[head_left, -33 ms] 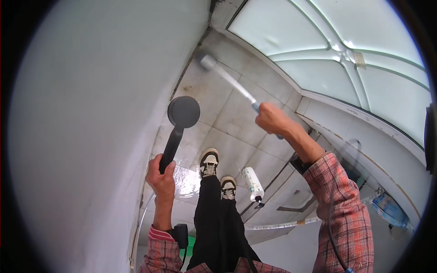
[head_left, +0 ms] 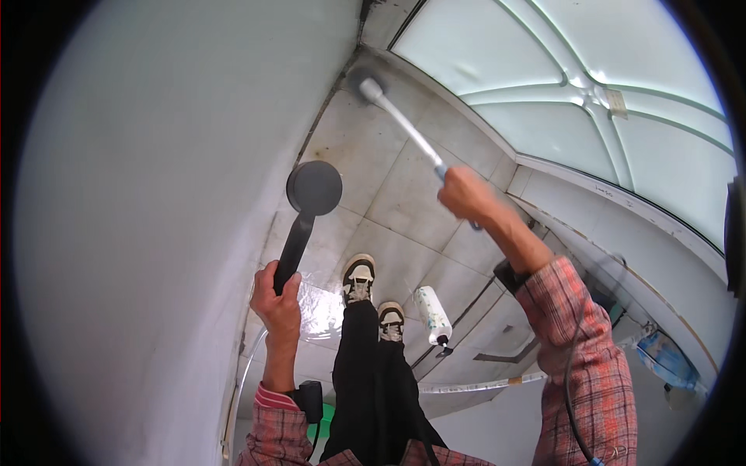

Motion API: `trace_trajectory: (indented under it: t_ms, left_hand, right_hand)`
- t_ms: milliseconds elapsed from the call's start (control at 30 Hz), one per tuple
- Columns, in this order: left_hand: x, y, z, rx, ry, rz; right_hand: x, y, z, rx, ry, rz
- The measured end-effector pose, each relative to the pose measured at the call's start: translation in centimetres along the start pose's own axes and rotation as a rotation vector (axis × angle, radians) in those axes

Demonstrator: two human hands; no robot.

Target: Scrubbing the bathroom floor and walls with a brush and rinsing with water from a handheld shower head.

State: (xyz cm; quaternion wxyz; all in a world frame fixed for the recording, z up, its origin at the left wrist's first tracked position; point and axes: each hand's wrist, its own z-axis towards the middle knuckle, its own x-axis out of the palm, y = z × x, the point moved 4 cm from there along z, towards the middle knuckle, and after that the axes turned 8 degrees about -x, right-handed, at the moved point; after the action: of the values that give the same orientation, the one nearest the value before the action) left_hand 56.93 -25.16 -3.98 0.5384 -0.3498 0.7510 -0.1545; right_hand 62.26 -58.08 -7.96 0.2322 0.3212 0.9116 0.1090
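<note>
My left hand (head_left: 277, 304) is wrapped round the handle of a black hand shower (head_left: 314, 188). Its round head points up and forward, and a pale hose runs down from behind my wrist. In my right hand (head_left: 468, 196) is the blue-grey grip of a long-handled scrub brush (head_left: 412, 133) with a white shaft. The dark round brush head (head_left: 365, 82), blurred by motion, meets the tiled floor (head_left: 404, 186) in the far corner by the left wall.
Frosted glass door panels (head_left: 536, 78) rise at the far right above a raised sill. My shoes (head_left: 358, 279) stand on wet tiles. Right of them is a white pump bottle (head_left: 433, 314). A blue-labelled clear container (head_left: 664, 357) is farther right. Something green (head_left: 322, 417) shows by my left cuff.
The brush head has shifted slightly up and right, deeper into the corner. My right hand has shifted slightly; my left hand and the hand shower are nearly still.
</note>
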Motion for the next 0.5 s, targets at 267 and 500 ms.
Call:
trace_trajectory:
  t_ms: [267, 500]
  left_hand:
    - [4.9, -6.1, 5.6, 0.492, -0.146, 0.269]
    - [7.8, -10.5, 6.1, 0.487, -0.083, 0.204]
  right_hand:
    - [2.4, 4.2, 4.6, -0.35, -0.272, -0.485]
    - [1.6, -1.9, -0.2, -0.308, -0.164, -0.339]
